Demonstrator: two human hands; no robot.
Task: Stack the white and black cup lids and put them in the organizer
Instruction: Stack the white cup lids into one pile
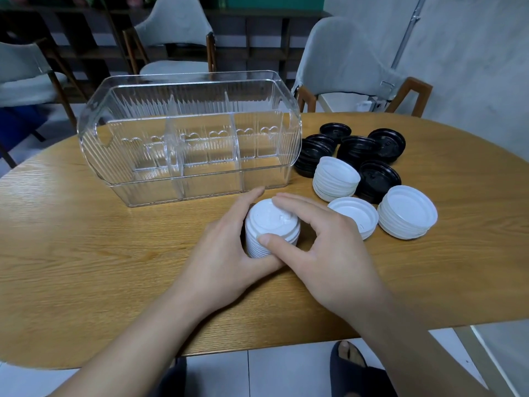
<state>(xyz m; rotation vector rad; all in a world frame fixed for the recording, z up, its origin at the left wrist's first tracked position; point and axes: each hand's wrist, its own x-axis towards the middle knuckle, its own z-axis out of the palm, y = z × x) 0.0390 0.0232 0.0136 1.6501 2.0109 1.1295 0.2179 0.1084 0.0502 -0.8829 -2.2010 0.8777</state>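
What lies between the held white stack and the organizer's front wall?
Only bare table, in the head view. The left hand's fingertips reach almost to the organizer; the white stack stands apart from it.

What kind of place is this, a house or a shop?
Probably a small café or its seating area, though I can't be sure. There are piles of takeaway white lids and black lids on a wooden table, with matching grey chairs around.
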